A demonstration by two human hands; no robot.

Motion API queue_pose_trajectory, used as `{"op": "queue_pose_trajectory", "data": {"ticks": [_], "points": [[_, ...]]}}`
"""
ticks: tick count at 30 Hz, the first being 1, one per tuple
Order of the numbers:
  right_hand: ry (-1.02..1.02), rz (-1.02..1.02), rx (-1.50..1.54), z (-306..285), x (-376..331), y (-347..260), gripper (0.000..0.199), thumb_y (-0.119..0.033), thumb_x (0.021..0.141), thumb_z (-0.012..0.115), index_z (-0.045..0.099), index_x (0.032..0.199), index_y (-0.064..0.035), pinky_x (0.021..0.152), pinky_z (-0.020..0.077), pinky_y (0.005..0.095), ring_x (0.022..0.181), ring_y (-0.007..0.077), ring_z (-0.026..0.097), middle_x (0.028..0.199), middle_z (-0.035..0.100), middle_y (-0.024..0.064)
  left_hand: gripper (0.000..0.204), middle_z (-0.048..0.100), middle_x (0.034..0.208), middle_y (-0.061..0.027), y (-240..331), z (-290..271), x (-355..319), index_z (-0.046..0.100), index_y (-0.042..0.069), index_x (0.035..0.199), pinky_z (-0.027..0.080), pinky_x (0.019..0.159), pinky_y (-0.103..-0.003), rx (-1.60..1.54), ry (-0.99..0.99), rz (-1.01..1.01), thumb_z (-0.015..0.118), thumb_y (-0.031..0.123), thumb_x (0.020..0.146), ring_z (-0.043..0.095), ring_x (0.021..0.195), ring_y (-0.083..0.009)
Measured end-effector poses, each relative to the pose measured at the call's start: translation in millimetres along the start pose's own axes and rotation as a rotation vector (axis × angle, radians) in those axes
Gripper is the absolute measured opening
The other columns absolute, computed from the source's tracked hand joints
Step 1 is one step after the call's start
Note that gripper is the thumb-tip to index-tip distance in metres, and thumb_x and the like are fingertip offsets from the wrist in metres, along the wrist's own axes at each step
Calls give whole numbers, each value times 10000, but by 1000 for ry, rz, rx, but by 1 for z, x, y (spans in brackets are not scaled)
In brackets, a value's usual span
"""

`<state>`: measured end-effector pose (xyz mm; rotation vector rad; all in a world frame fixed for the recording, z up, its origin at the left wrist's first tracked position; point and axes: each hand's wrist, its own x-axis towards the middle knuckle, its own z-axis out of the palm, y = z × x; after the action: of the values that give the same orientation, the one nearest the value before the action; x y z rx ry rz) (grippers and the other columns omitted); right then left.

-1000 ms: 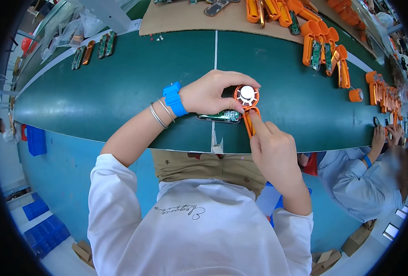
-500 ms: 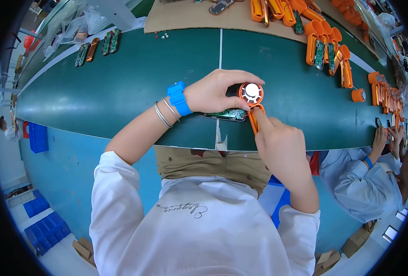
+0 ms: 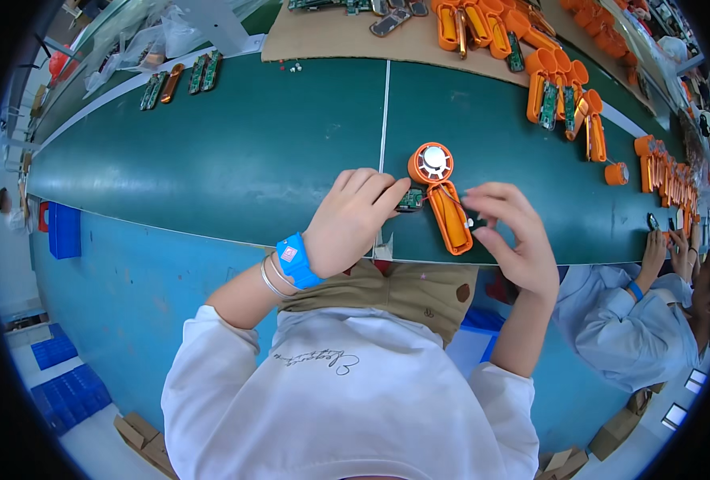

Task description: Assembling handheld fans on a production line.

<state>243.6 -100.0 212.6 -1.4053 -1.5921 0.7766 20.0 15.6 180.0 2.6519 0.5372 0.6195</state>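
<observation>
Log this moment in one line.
left hand: at circuit board; right hand: open, beside orange handle; round head: at handle's far end

The person's 2 arms reach forward from below, elbows bent. The left forearm (image 3: pixel 247 306) slants up to the right, leading to the left hand (image 3: pixel 351 224), which lies back upward, its fingers (image 3: pixel 365 188) arched close together and tips pointing right and down; its thumb is mostly hidden, so its exact position is hard to judge. The right forearm (image 3: pixel 525 334) rises steeply, and the right hand (image 3: pixel 521 236) turns inward, fingers curved left, the thumb (image 3: pixel 495 244) held apart beneath them.
</observation>
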Motion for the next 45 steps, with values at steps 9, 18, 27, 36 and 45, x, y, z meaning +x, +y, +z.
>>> {"op": "queue_pose_trajectory", "data": {"ticks": [9, 18, 27, 36, 45], "points": [[-70, 273, 517, 4, 32, 25, 106, 22, 810, 652, 674, 915, 20, 623, 508, 250, 706, 128, 603, 847, 662, 83, 329, 588, 955, -69, 1, -1, -6, 474, -12, 1222, 464, 631, -250, -1033, -98, -574, 545, 8, 902, 553, 783, -129], [-6, 404, 849, 9, 44, 33, 127, -28, 840, 651, 650, 944, 44, 502, 450, 195, 591, 88, 569, 791, 659, 102, 335, 623, 972, -127, 11, -2, -5, 425, -1, 1251, 493, 639, -227, -1470, -181, -712, 487, 163, 965, 595, 750, -122], [72, 296, 619, 36, 28, 7, 136, -58, 825, 671, 655, 912, 46, 532, 401, 170, 603, 33, 512, 802, 622, 20, 412, 530, 1156, -155, 14, 11, -14, 374, -4, 1310, 520, 793, -327, -1743, -149, -723, 427, 249, 990, 596, 931, -203], [78, 201, 201, 39, 27, -8, 64, -2, 788, 642, 647, 850, 14, 472, 316, 219, 555, 47, 432, 755, 566, 34, 493, 519, 1174, -114, 30, 15, -11, 332, 52, 1381, 488, 933, -357, -1672, 51, -617, 526, 39, 928, 565, 1067, -203], [83, 224, 281, 41, 26, -7, 50, 30, 802, 613, 635, 847, 31, 491, 351, 213, 598, 56, 481, 803, 580, 50, 520, 496, 1176, -118, 28, 18, -11, 320, 44, 1393, 485, 956, -451, -1654, 48, -564, 542, 62, 922, 534, 1087, -218]]}}
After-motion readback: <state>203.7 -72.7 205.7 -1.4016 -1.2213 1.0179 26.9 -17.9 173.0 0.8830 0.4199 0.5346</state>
